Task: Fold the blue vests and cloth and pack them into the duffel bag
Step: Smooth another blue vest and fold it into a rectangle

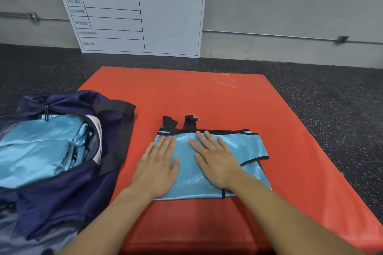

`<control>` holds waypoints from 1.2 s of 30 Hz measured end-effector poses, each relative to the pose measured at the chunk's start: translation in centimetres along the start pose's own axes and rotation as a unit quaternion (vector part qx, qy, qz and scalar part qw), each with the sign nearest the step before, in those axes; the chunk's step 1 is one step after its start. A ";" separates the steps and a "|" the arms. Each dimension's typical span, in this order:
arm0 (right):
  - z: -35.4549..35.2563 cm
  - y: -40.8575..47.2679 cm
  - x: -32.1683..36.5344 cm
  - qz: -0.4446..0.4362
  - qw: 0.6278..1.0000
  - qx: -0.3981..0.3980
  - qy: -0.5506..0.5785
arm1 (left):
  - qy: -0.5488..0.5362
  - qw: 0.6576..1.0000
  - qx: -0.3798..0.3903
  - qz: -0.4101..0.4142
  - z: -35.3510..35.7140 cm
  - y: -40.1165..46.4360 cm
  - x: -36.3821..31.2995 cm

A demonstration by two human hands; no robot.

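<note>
A light blue vest with black trim lies folded on the red mat, its two black straps sticking out at the far edge. My left hand presses flat on the vest's left part, fingers straight. My right hand lies flat on its middle, fingers spread. To the left sits the navy duffel bag, unzipped, with folded light blue fabric inside it.
The red mat lies on a dark speckled floor. A white board with a printed table leans against the grey wall behind the mat. The bag's black strap hangs over its right side.
</note>
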State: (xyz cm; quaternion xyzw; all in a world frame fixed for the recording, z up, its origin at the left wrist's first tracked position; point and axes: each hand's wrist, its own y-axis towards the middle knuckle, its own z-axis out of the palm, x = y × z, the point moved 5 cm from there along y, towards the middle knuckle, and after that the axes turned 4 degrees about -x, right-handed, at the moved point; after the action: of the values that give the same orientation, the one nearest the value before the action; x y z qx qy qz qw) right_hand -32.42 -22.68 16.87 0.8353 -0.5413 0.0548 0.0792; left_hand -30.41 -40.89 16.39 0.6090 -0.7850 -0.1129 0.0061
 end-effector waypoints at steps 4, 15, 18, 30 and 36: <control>-0.8 1.5 -2.8 0.041 0.999 -0.014 0.011 | -0.013 0.999 0.006 -0.031 -0.2 0.5 1.1; -1.8 3.2 -5.7 0.173 0.985 0.011 -0.019 | -0.047 0.999 -0.012 -0.021 -2.0 -0.4 1.0; -2.8 1.9 -8.2 0.239 0.971 0.014 -0.017 | -0.055 0.998 0.002 -0.021 -2.4 -1.0 0.8; -4.8 -5.3 -8.3 0.214 0.972 0.091 -0.026 | -0.022 0.998 0.041 0.042 -3.2 -3.0 -2.1; -6.0 -10.0 -7.5 0.093 0.978 0.173 0.063 | 0.004 0.994 0.037 0.102 -2.6 -5.8 -3.6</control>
State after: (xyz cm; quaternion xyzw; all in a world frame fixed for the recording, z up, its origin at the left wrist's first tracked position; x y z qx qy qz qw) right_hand -26.40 -10.77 20.69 0.7773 -0.5925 0.2078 -0.0382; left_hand -23.60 -39.24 18.29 0.5259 -0.8467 -0.0802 -0.0016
